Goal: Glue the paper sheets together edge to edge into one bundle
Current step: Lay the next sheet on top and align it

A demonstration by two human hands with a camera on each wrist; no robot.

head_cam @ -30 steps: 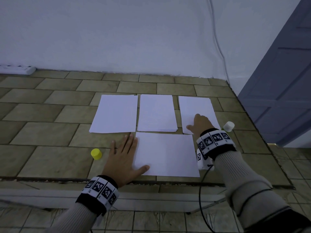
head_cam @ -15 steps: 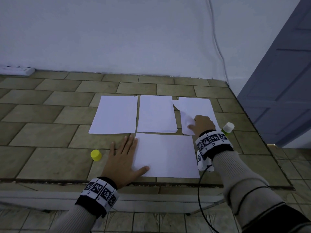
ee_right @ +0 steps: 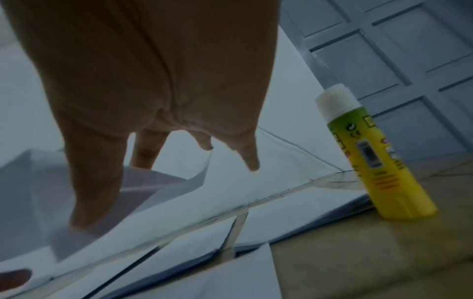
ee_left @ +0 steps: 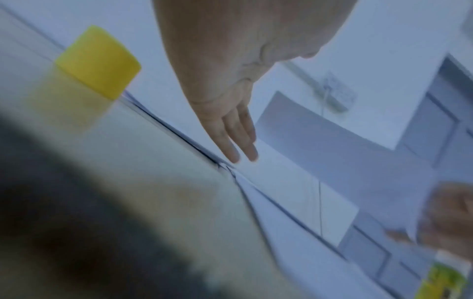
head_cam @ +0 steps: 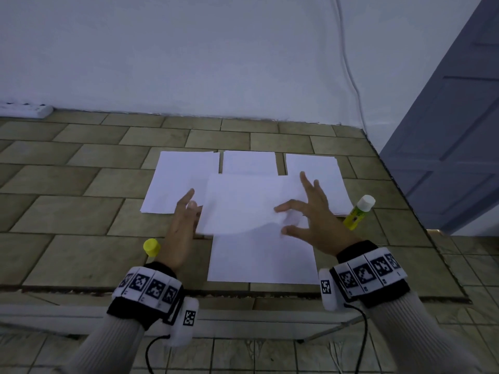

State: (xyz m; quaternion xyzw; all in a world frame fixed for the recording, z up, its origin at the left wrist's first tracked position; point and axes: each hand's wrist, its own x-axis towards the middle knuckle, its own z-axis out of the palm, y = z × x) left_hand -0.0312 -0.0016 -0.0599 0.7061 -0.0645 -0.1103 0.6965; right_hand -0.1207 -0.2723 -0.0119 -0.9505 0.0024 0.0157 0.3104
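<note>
Head view shows us lifting a loose paper sheet (head_cam: pixel 243 203) above three paper stacks (head_cam: pixel 181 179) and the nearer sheet (head_cam: pixel 262 260): our right hand (head_cam: pixel 313 220) pinches its right edge between thumb and forefinger, other fingers spread; our left hand (head_cam: pixel 183 220), fingers straight, touches its left edge. An uncapped glue stick (head_cam: pixel 357 213) stands right, its yellow cap (head_cam: pixel 151 247) left.

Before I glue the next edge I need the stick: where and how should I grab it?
Grip the glue stick round its yellow-green barrel, below the white top, coming from the left with the right hand. It stands near upright, its sides free.
</note>
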